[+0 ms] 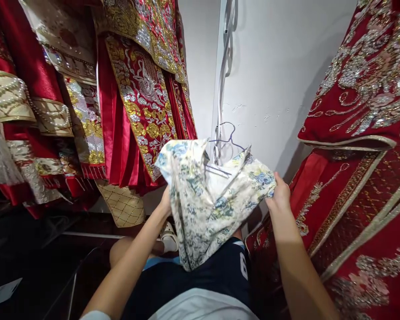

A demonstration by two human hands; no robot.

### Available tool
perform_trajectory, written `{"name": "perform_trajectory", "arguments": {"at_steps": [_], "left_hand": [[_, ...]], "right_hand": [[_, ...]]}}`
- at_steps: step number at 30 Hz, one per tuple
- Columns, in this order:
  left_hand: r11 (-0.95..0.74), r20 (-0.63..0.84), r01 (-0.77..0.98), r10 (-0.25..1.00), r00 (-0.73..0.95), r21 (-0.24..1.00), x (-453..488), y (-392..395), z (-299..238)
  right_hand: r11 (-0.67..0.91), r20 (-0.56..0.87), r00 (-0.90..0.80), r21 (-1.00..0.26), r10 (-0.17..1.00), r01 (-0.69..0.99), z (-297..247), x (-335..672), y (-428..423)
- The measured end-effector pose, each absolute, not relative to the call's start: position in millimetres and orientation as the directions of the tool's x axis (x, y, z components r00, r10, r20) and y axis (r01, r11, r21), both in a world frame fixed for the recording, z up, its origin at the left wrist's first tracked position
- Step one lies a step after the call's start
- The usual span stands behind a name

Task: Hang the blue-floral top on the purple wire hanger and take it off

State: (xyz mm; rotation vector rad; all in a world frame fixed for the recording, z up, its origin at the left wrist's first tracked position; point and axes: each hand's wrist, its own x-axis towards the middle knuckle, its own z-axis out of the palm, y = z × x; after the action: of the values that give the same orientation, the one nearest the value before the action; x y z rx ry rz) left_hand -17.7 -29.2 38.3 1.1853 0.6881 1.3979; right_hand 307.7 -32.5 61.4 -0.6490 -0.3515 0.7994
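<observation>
A pale floral V-neck garment (200, 200) with blue and yellow flowers hangs on a thin dark hanger (232, 141), whose hook sticks up above the neckline. I cannot tell whether it is a blouse or a dress. Its lower part falls in folds over my lap. My left hand (167, 201) holds it at the left side, with most of the fingers hidden behind the cloth. At the right shoulder, my right hand (280, 194) is closed on the cloth's edge, thumb in front. Between the two hands the garment is spread out.
Red embroidered gowns (146, 89) with gold and silver work hang on the left. More beaded red garments (363, 89) hang close on the right. A white wall (270, 66) with a vertical metal strip (222, 66) stands ahead. A light clog (169, 235) shows below.
</observation>
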Motion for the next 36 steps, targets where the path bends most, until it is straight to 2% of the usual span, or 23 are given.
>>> {"name": "perform_trajectory", "arguments": {"at_steps": [3, 9, 14, 18, 20, 23, 25, 30, 36], "left_hand": [[-0.197, 0.221, -0.361, 0.975, 0.025, 0.912, -25, -32, 12], [-0.157, 0.142, -0.135, 0.983, -0.114, 0.978, -15, -52, -33], [-0.136, 0.12, -0.144, 0.986, -0.115, 0.98, -2, -62, -45], [-0.143, 0.132, -0.154, 0.988, -0.081, 0.978, 8, -61, -25], [-0.115, 0.103, -0.162, 0.992, -0.079, 0.98, 11, -62, -16], [-0.077, 0.049, -0.225, 0.991, -0.127, 0.971, 15, -68, -19], [-0.072, 0.035, -0.26, 0.989, -0.144, 0.963, 18, -75, -32], [-0.043, 0.012, -0.276, 0.994, -0.113, 0.96, 24, -91, -74], [-0.088, 0.045, -0.292, 0.987, -0.152, 0.952, 27, -104, -81]], "right_hand": [[0.535, 0.069, 0.647, -0.633, 0.759, -0.56, 72, 299, -17], [0.52, 0.088, 0.637, -0.668, 0.766, -0.532, 60, 291, -24], [0.527, 0.069, 0.675, -0.684, 0.735, -0.505, 63, 306, -22], [0.602, 0.142, 0.712, -0.659, 0.688, -0.451, 86, 310, -12], [0.609, 0.183, 0.685, -0.653, 0.705, -0.452, 96, 305, -11], [0.554, 0.169, 0.629, -0.674, 0.759, -0.488, 98, 294, -17], [0.53, 0.133, 0.637, -0.693, 0.759, -0.488, 90, 289, -23], [0.628, 0.16, 0.766, -0.687, 0.623, -0.367, 48, 302, -41], [0.54, 0.101, 0.765, -0.766, 0.637, -0.348, -20, 291, -78]]}}
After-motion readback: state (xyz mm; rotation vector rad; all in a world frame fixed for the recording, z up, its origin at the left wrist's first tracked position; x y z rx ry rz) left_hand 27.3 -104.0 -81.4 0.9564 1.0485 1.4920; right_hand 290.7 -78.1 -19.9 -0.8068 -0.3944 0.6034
